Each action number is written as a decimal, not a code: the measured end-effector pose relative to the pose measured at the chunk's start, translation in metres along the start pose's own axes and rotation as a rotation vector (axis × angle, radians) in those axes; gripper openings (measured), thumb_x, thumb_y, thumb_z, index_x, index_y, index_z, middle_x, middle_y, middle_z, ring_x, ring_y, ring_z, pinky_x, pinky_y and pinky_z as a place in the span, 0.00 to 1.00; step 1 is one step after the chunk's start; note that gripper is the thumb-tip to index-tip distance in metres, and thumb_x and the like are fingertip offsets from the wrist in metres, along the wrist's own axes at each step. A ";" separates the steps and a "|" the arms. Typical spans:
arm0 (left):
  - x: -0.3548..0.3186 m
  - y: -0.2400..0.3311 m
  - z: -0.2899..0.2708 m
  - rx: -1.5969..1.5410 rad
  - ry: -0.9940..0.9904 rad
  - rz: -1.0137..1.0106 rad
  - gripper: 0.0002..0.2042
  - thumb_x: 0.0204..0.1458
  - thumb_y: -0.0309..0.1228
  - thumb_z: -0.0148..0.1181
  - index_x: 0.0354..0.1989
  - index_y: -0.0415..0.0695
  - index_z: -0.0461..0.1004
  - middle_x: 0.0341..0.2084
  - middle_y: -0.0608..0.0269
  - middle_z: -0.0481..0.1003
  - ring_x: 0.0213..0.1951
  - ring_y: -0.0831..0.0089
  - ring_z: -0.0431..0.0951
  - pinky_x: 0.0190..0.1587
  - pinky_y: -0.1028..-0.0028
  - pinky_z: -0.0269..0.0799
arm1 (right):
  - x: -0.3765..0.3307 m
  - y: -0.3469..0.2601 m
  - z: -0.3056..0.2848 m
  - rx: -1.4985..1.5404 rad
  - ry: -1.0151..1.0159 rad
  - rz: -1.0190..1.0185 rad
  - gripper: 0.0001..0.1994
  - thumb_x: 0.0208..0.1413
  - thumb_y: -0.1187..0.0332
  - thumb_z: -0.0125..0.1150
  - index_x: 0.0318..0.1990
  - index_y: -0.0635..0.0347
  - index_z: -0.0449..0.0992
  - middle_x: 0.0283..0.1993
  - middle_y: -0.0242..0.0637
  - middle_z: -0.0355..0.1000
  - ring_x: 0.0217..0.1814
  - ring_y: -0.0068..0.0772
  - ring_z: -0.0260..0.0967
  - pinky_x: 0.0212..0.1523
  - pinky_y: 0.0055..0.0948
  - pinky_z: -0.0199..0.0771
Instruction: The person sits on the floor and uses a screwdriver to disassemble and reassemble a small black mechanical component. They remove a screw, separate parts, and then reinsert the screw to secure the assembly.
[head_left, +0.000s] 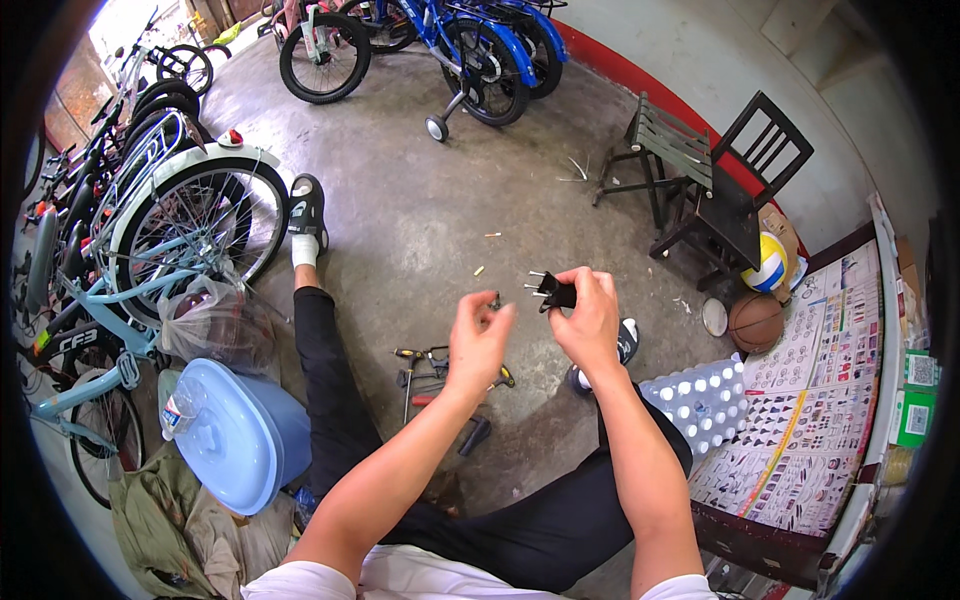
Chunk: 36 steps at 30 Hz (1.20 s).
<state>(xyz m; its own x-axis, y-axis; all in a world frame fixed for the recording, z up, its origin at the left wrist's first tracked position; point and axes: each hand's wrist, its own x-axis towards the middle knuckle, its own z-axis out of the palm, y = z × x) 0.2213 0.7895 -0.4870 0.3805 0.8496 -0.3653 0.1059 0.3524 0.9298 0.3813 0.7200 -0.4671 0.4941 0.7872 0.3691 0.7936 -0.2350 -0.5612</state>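
My right hand [590, 325] grips a small black bracket-like part [558, 292] between thumb and fingers. Silvery bolts [537, 274] stick out of its left side. Just left of it, my left hand [478, 340] is closed in a pinch, slightly blurred. A small dark bit shows at its fingertips, too small to name. The two hands are apart, raised above the concrete floor [400, 210]. Below the left hand, several hand tools lie on the floor, among them a screwdriver [407, 385] and a dark-headed tool [474, 436].
Bicycles stand along the left, the nearest a light-blue one [130, 283], and blue ones [488, 70] at the back. A lidded blue tub [230, 430] is beside my left leg. To the right are packed bottles [700, 405], a basketball [756, 322] and a dark chair [735, 215].
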 end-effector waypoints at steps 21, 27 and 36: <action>-0.004 0.007 -0.021 -0.206 -0.260 0.031 0.12 0.69 0.27 0.60 0.55 0.34 0.76 0.42 0.53 0.84 0.39 0.70 0.85 0.43 0.70 0.82 | 0.004 -0.005 -0.002 0.119 -0.016 0.070 0.19 0.45 0.77 0.72 0.46 0.60 0.75 0.45 0.41 0.73 0.52 0.43 0.73 0.55 0.38 0.75; 0.005 0.010 -0.005 0.052 -0.128 0.289 0.10 0.63 0.24 0.64 0.50 0.38 0.85 0.38 0.63 0.85 0.38 0.77 0.85 0.43 0.76 0.80 | 0.002 -0.005 -0.004 0.134 -0.010 0.057 0.19 0.45 0.77 0.72 0.46 0.60 0.75 0.45 0.42 0.73 0.52 0.43 0.73 0.54 0.38 0.75; 0.009 0.010 0.013 -0.126 -0.098 0.256 0.08 0.63 0.22 0.64 0.48 0.37 0.80 0.38 0.64 0.83 0.38 0.79 0.83 0.43 0.75 0.80 | 0.002 -0.012 -0.005 0.153 -0.034 0.084 0.19 0.45 0.77 0.73 0.46 0.58 0.75 0.45 0.38 0.79 0.55 0.45 0.72 0.56 0.42 0.73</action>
<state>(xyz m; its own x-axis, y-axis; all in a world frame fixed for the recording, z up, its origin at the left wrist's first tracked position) 0.2375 0.7956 -0.4802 0.4680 0.8772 -0.1075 -0.1177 0.1825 0.9761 0.3743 0.7217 -0.4556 0.5421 0.7880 0.2917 0.6853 -0.2137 -0.6962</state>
